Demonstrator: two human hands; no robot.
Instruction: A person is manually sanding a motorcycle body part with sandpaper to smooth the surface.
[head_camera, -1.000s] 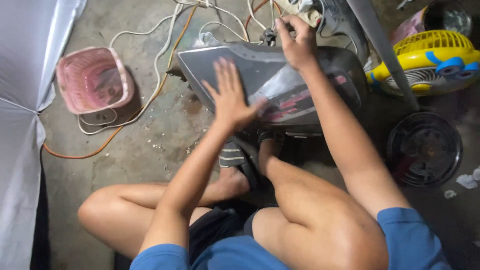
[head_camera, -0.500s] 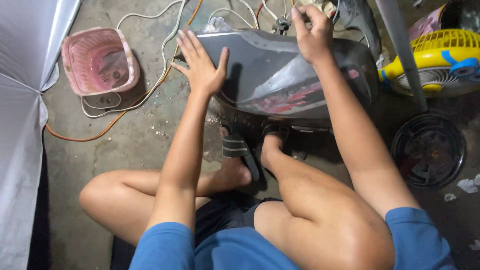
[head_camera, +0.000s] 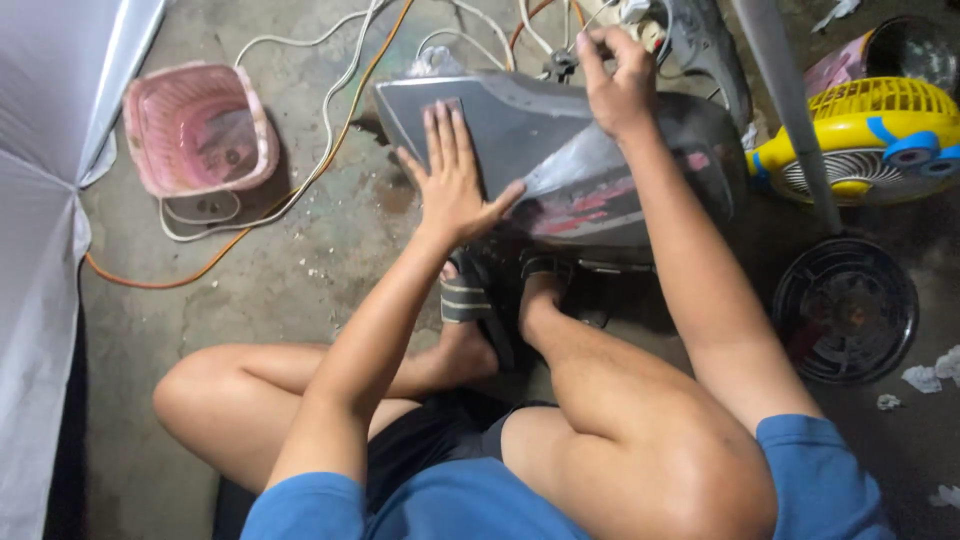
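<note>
Grey panel (head_camera: 560, 150) | upper centre of frame, on the floor | your left hand (head_camera: 452, 180) flat, grip apart | right hand (head_camera: 618, 85) grip clamped on far edge | red patches remain, work looks unfinished

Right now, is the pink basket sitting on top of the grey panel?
No, the pink basket sits on the concrete floor, left of the grey panel.
</note>
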